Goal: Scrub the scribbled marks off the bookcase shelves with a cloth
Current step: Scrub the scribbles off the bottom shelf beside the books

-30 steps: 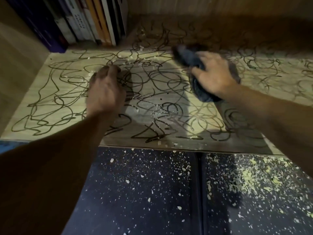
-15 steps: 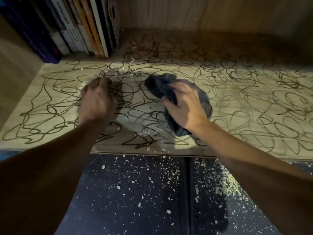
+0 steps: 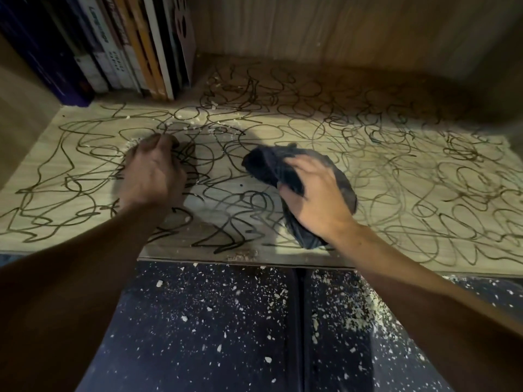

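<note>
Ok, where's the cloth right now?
In the head view, the dark cloth lies on the scribbled shelf, right of centre, under the right hand, near the front edge.

- Your left hand sits on the shelf left of centre; your right hand and its cloth fill the middle front.
- Between the 2 hands you have a bare strip of board, running back toward the rear wall.
- To your right the shelf lies open, with only scribbles on it.
- The row of books blocks the back-left corner.
- The left side wall closes that end.
</note>
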